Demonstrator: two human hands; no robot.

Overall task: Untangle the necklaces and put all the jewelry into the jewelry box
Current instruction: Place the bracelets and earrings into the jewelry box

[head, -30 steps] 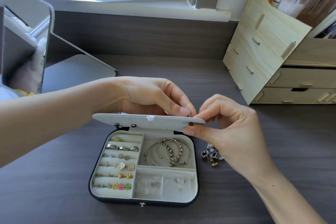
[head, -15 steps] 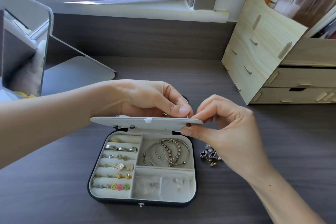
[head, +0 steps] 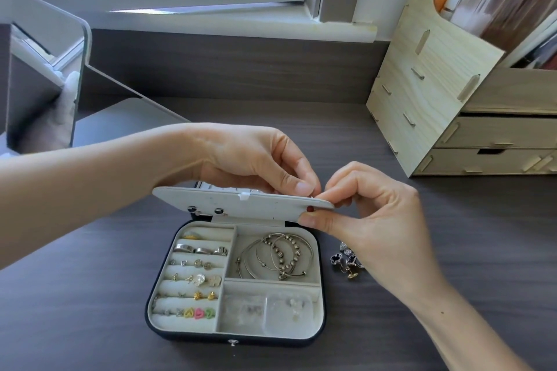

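Dark wood-grain surface [head: 90, 295] fills the near view, and the jewelry box [head: 271, 340] lies open on it at the centre, its snap at the near edge. Inside, the near right compartment holds small clear bags [head: 265, 310]. The left half is padded rows of rings and earrings [head: 196, 265], with coloured heart earrings [head: 197, 312] in the nearest row. The far right compartment holds a pile of silver bracelets [head: 277, 256]. Just right of the box, loose clover earrings [head: 346, 260] lie on the surface, partly behind the right wrist.

Above the far side of the box a cream panel [head: 241, 205] stands tilted toward the camera. The right hand [head: 376, 220] pinches its right end, thumb under the near face and curled fingers above. The left hand [head: 250, 156] reaches over from behind; its grip is pressed together, thumb and forefinger pinching at the panel's top edge, touching the right fingertips. I cannot tell whether any small item sits between them.

Farther back, a mirror [head: 45, 84] stands at the left, a pale wooden organizer [head: 437, 84] with drawers at the right, and a window sill [head: 241, 15] runs along the wall.
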